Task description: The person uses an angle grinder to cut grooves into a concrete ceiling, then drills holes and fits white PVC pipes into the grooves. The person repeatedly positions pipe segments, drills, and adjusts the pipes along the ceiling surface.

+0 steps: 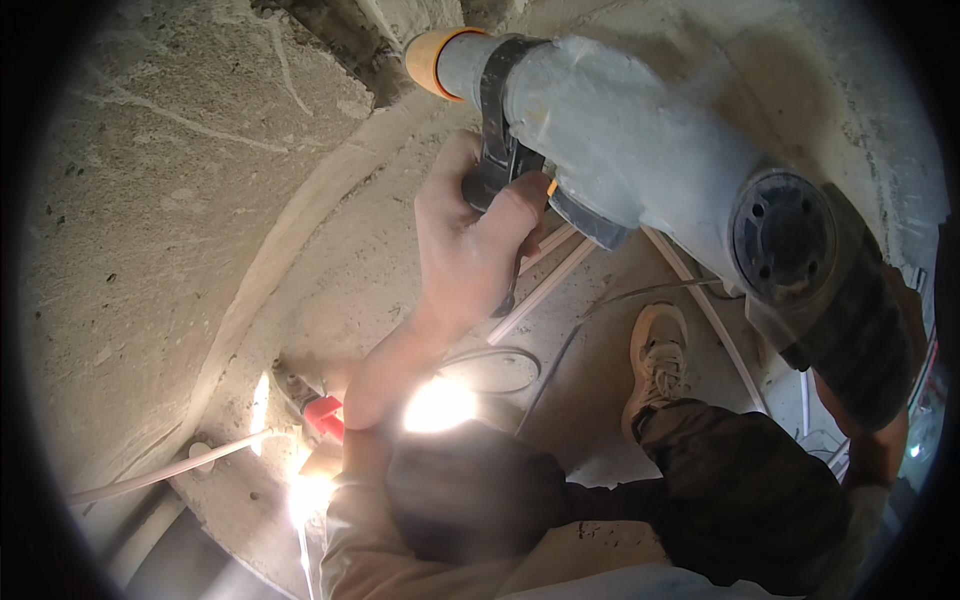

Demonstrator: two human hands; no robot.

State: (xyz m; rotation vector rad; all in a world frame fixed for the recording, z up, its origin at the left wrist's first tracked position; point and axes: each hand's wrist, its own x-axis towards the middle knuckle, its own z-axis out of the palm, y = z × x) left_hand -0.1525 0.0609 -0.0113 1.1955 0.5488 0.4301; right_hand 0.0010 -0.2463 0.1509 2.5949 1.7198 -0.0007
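A dusty grey rotary hammer (620,120) with an orange collar at its front slants across the upper right. Its front end points left toward a rough, broken edge in the concrete wall (200,130); whether a bit touches the wall cannot be made out. My left hand (475,235) is closed round the black side handle (490,180) behind the collar. At the right edge, my right hand (903,310) wraps the black rear grip (850,350), its fingers mostly hidden behind it.
Several pale pipes (545,295) and a dark cable (550,375) lie on the dusty floor. My shoe (660,360) stands beside them. Two glaring lights (440,405) shine low at the left, near a red fitting (325,415) and a pipe (170,470).
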